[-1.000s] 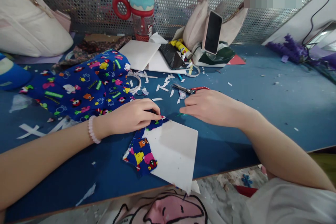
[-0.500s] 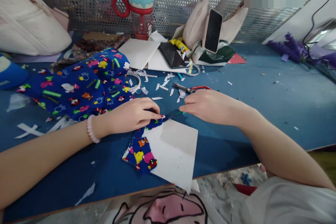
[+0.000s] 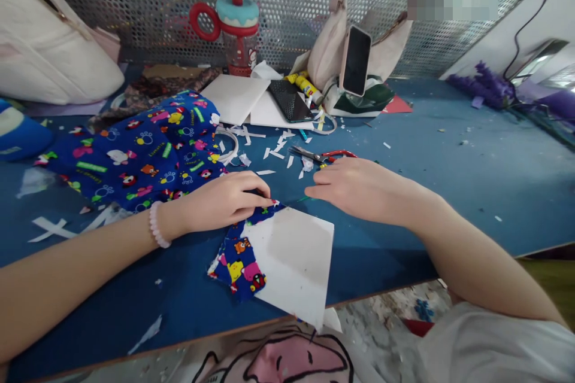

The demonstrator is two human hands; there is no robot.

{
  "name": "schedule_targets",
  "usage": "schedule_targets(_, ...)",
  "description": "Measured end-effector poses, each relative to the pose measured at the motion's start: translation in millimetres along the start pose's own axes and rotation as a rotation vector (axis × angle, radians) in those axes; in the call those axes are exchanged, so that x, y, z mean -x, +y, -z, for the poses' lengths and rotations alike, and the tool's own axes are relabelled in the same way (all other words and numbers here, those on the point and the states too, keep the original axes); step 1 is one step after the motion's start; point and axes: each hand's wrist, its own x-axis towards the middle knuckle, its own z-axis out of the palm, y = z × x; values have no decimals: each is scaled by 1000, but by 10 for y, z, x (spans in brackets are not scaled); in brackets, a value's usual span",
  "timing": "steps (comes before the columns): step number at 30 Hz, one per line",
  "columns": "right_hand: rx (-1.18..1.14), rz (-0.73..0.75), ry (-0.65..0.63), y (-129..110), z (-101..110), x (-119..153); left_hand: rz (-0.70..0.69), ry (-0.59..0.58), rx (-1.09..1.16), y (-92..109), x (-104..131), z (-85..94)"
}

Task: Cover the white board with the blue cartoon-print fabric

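My left hand [image 3: 236, 197] is closed on a strip of blue cartoon-print fabric [image 3: 266, 212], fingertips at the upper left edge of a white card [image 3: 296, 251]. The strip lies along that edge, and a wider flap of the print [image 3: 242, 266] covers the card's left corner. Just to the right, my right hand [image 3: 348, 188] is closed around a slim green tool [image 3: 304, 198], whose thin end points at the fabric; its exact kind is hard to make out. Red-handled scissors [image 3: 321, 155] lie just beyond the right hand. A larger blue printed cloth [image 3: 139, 155] lies crumpled beyond my left forearm.
Paper scraps [image 3: 281, 146] litter the blue table [image 3: 449, 161]. Behind them are white cards [image 3: 233, 94], a dark phone or tablet [image 3: 290, 102], a glue stick [image 3: 309, 88] and a propped phone [image 3: 356, 61]. A red-handled cup [image 3: 240, 42] stands near the mesh, bags [image 3: 58, 42] beside it.
The view has shifted slightly, moving the scene a little left and down. Both hands stay nearly in place, and the green tool's thin tip shows less clearly now.
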Motion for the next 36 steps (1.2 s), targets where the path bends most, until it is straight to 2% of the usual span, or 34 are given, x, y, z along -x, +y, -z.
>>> schedule_targets(5,0,23,36,51,-40,-4,-2,-13,5,7,-4,7)
schedule_targets(11,-32,32,10,34,-98,-56,13,-15,8,14,-4,10)
schedule_targets(29,-7,30,6,46,-106,-56,4,-6,1,16,-9,12)
schedule_targets(36,23,36,66,67,-92,-25,10,-4,6,22,-19,10)
